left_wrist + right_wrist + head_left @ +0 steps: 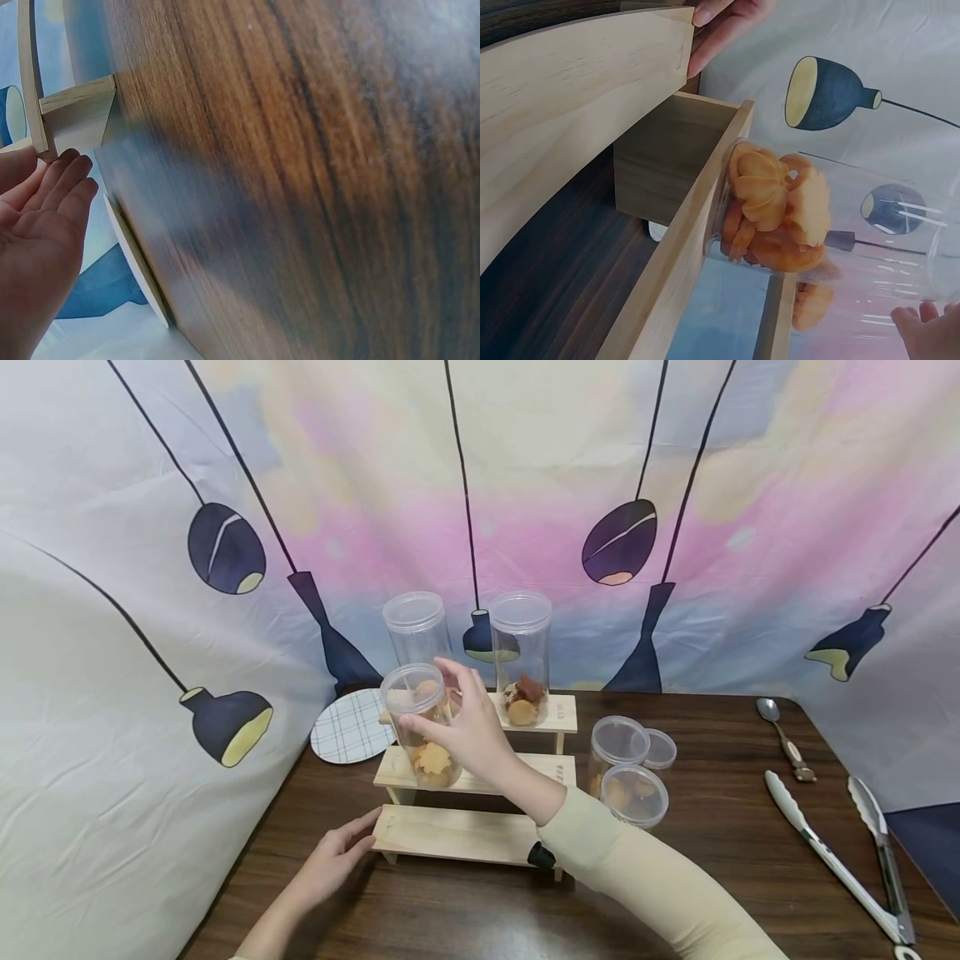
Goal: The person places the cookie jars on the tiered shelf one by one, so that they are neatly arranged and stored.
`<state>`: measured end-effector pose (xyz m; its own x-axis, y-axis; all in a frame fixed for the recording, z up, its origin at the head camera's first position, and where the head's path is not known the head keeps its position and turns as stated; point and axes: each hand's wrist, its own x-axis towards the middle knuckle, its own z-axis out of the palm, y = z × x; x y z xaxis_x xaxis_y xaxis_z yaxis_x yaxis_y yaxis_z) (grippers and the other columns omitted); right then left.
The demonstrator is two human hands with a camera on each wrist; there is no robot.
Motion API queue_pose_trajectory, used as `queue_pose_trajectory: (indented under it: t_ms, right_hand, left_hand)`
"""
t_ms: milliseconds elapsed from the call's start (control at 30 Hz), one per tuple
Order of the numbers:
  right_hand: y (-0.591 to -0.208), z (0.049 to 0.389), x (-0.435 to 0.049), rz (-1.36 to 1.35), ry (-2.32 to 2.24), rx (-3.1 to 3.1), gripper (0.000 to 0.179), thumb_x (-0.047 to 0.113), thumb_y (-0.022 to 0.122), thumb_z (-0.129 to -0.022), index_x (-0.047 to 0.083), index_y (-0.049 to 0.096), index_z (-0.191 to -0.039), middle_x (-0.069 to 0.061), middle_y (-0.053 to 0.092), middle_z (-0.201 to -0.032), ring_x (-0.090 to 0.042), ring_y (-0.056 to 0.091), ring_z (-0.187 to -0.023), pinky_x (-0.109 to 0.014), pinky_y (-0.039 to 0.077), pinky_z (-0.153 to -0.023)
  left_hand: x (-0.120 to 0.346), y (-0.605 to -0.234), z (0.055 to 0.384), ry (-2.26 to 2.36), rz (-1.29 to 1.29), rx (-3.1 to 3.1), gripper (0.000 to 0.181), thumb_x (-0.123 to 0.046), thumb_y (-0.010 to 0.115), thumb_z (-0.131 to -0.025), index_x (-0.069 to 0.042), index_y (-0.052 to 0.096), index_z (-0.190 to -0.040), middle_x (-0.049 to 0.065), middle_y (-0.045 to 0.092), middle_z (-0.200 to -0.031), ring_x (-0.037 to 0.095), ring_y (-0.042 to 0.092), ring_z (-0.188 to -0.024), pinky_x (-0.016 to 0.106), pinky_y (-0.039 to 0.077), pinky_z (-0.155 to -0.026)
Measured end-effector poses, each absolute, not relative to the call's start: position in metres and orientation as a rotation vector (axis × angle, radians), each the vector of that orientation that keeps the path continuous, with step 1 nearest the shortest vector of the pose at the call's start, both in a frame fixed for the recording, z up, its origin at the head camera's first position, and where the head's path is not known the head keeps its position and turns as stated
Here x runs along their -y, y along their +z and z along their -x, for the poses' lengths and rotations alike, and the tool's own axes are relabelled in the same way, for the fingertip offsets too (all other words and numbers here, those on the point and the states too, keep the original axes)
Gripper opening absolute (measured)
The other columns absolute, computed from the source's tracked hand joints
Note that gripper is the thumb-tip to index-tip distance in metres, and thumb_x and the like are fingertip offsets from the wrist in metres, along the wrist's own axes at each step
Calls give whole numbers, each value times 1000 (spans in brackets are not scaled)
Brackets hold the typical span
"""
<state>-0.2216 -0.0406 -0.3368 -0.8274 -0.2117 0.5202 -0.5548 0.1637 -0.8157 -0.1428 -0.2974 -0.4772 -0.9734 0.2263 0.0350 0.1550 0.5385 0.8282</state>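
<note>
A three-step wooden stand [457,833] sits on the dark wood table [720,827]. My right hand [438,706] grips a clear lidded jar of orange flower-shaped cookies [431,760], which stands at the left end of the middle step. The right wrist view shows this cookie jar [780,202] against the step's edge [690,247], with my right fingertips [926,330] near its top. My left hand [360,835] rests with straight fingers against the left end of the lowest step. In the left wrist view that hand [52,187] lies flat beside the stand's end [75,112].
On the top step stand two tall clear jars, one looking empty [416,627], one with brown pieces [521,656]. Two short lidded jars [634,795] and a loose lid [660,748] sit right of the stand. A plaid plate [351,727] lies back left. A spoon [783,739] and tongs [847,852] lie at the right.
</note>
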Motion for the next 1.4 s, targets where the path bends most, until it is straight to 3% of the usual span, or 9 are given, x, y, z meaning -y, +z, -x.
queue_pose_trajectory:
  t_ms: [233, 467, 633, 867, 1067, 1400]
  right_hand:
    - [-337, 213, 33, -763, 1604, 2212, 88, 47, 77, -79, 20, 32, -149, 7, 34, -145, -11, 33, -131, -48, 35, -103]
    - [-333, 197, 21, -792, 1576, 2212, 89, 47, 78, -79, 24, 31, -150, 11, 30, -151, -8, 27, -135, -53, 29, -104]
    - [-328, 179, 9, -853, 1541, 2201, 86, 44, 79, -78, 25, 34, -149, 7, 33, -151, -8, 28, -135, -52, 30, -105]
    - [-322, 154, -14, -984, 1437, 2175, 88, 40, 80, -78, 29, 30, -150, 10, 30, -150, -12, 30, -136, -44, 30, -107]
    - [-313, 141, -46, -945, 1368, 2196, 89, 36, 82, -77, 28, 31, -149, 11, 29, -152, -14, 29, -137, -44, 30, -107]
    - [-323, 125, -89, -818, 1346, 2266, 90, 26, 84, -77, 29, 31, -150, 8, 32, -150, -16, 30, -136, -47, 30, -106]
  left_hand:
    - [297, -476, 143, 1449, -326, -2678, 43, -12, 54, -100, 4, 47, -139, 20, 50, -137, 28, 47, -125, 34, 37, -100]
    - [297, -476, 143, 1454, -325, -2669, 43, -12, 54, -99, 3, 47, -139, 20, 50, -137, 28, 46, -125, 33, 37, -100]
    - [298, -476, 143, 1456, -345, -2673, 43, -12, 54, -99, 4, 47, -139, 21, 51, -136, 28, 48, -123, 30, 39, -98]
    - [297, -476, 143, 1458, -338, -2669, 43, -11, 54, -99, 4, 47, -139, 21, 50, -136, 28, 48, -124, 34, 39, -99]
    - [296, -474, 144, 1447, -327, -2675, 43, -11, 54, -99, 3, 48, -139, 19, 50, -137, 27, 46, -125, 39, 37, -101]
    - [297, -476, 144, 1430, -303, -2672, 43, -13, 54, -99, 2, 48, -140, 19, 49, -138, 27, 45, -125, 31, 36, -100]
